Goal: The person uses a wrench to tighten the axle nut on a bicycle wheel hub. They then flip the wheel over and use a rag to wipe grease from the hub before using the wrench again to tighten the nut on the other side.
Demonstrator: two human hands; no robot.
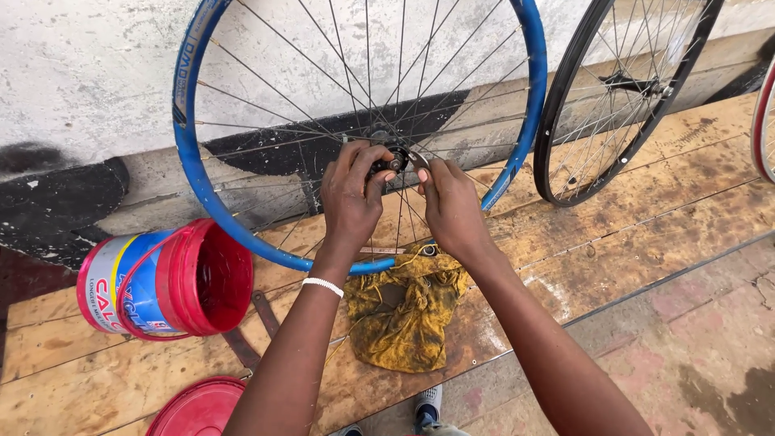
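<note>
The blue wheel rim [187, 153] stands upright on a wooden plank platform [630, 218], leaning against a rough whitewashed wall [89, 64] with black-painted patches. At its hub [389, 161], where thin steel spokes meet, the left hand [353, 194] has its fingers closed around the hub end, and the right hand [452, 206] pinches a small metal tool [418, 160] against it. Below the rim lies a crumpled, greasy yellow rag [400, 311]. To the left a red plastic bucket [173, 278] with a blue-and-white label lies on its side, its round red lid [198, 408] flat nearby. A black-rimmed wheel [565, 121] leans to the right.

Tipped red bucket [173, 282] — yellow rag [401, 311]
</note>
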